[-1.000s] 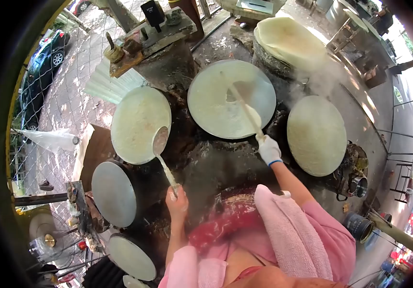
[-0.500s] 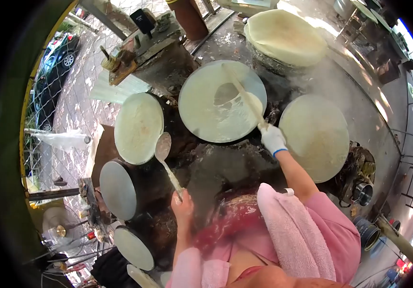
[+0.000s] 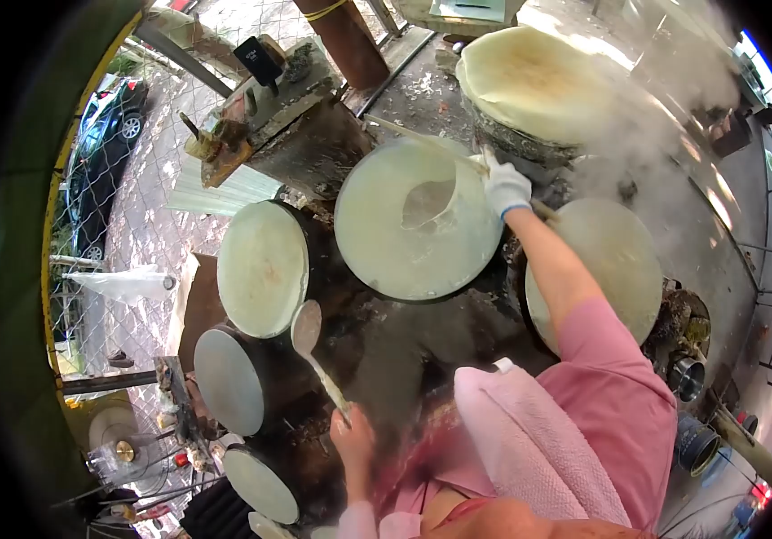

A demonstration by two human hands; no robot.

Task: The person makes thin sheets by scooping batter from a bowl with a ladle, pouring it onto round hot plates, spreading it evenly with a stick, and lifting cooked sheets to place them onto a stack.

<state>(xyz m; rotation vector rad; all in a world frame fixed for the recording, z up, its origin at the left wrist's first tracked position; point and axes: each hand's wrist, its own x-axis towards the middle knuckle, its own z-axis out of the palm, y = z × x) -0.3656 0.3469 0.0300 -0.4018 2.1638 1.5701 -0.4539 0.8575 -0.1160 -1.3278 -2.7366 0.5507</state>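
My left hand [image 3: 352, 437] grips the handle of a ladle [image 3: 307, 328], its bowl pointing up near the left griddle. My right hand [image 3: 506, 187], in a white glove with a blue cuff, holds a long flat wooden stick [image 3: 431, 144] across the far edge of the central round griddle [image 3: 386, 280]. Pale batter [image 3: 381, 216] coats that griddle, with a darker oval patch [image 3: 428, 202] inside the coating. To the right, steam drifts over another round griddle [image 3: 597, 260] with a pale sheet on it. A pale round sheet [image 3: 264, 269] covers the left griddle.
Large thin pale sheets [image 3: 529, 76] lie on a round support at the back right. Along the left stand a grey round griddle [image 3: 229, 382] and a pale-topped one [image 3: 260, 485]. A metal pot [image 3: 687, 377] is at the right. Behind are a brown pipe [image 3: 345, 45] and wire fence.
My right hand has moved up and away with the stick, which now lies more crosswise at the griddle's far edge. The ladle stays in my left hand. The view has shifted slightly.
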